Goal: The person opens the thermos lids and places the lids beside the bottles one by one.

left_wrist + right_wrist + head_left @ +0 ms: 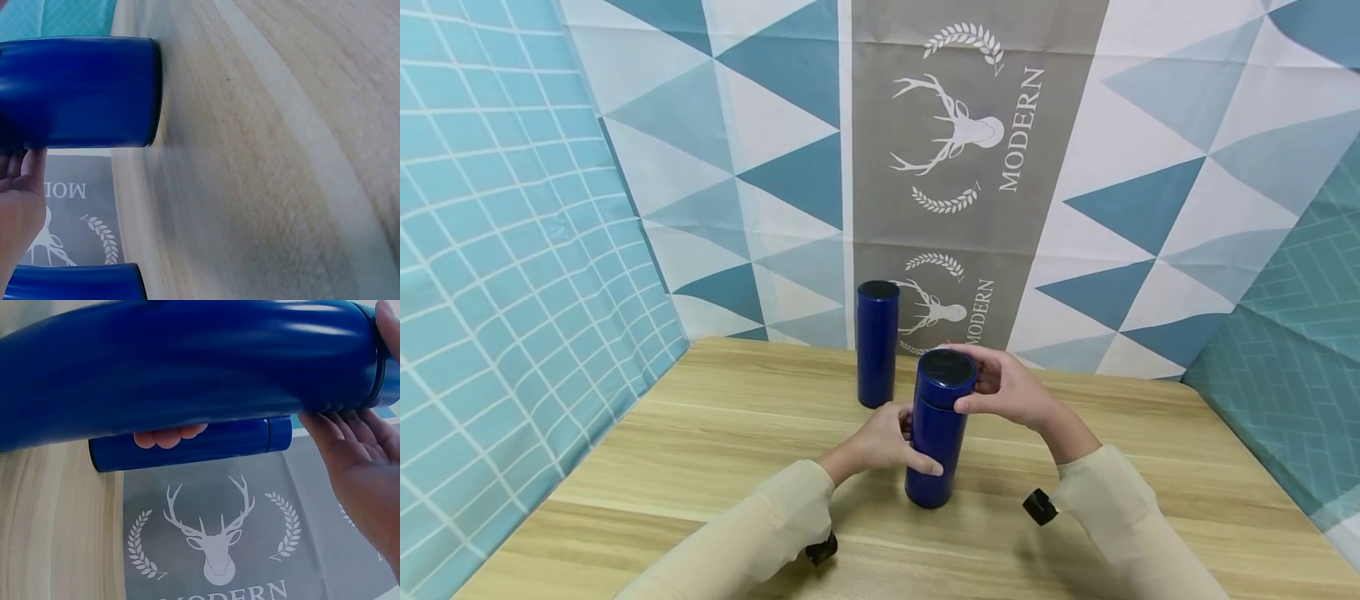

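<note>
A blue thermos bottle [936,437] with a glossy black-topped lid [947,368] is between my hands, leaning slightly. My left hand [880,437] grips its body from the left, thumb across the front. At the top, the fingers and thumb of my right hand [1009,393] hold the lid from the right and behind. The left wrist view shows the bottle's lower end [81,94] close to the tabletop; whether it touches, I cannot tell. Behind and to the left stands a second blue thermos bottle [877,354], upright with its lid on, touched by neither hand.
Both bottles are over a light wood-grain table [737,425]. A cloth with triangles and a grey deer-print panel [977,242] hangs behind its back edge. Blue tiled-pattern cloth [497,250] covers the left side, and teal cloth [1292,375] the right.
</note>
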The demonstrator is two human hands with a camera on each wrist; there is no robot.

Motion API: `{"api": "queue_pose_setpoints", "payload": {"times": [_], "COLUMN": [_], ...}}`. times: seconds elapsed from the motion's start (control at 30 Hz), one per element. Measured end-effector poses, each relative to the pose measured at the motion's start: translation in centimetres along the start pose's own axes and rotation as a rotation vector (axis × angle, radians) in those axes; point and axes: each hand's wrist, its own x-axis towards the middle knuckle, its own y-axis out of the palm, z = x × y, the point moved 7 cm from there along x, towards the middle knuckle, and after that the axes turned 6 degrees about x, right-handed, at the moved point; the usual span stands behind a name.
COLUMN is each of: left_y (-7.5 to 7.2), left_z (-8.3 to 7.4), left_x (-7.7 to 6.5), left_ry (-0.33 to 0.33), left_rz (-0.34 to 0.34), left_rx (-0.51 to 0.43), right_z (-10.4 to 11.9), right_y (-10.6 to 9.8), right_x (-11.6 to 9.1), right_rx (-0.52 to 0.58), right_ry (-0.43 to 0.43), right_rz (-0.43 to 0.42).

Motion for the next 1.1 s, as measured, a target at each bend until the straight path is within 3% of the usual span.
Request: {"api": "queue_pose_setpoints", "payload": {"times": [0.43,0.77,0.93,1.1], "left_y": [0.0,0.2,0.3,0.2], "left_z": [0.0,0.2,-0.1,-0.2], "left_x": [0.0,0.1,0.3,0.1], "left_ry": [0.016,0.027,0.039,0.033], "left_rz": [-0.012,-0.004,-0.012,-0.029], "left_rx": [0.002,-0.011,0.005,0.02], "right_z": [-0.4,-0.6,-0.2,0.2], "right_y": [-0.3,0.4,0.7,1.3], "right_x": [0.4,-0.2,-0.7,-1.0], "right_rx": [0.037,0.062,0.079,0.0], "right_ry": [-0.027,-0.017,-0.013,0.007], "right_rz": [0.082,0.082,0.002,-0.193]}}
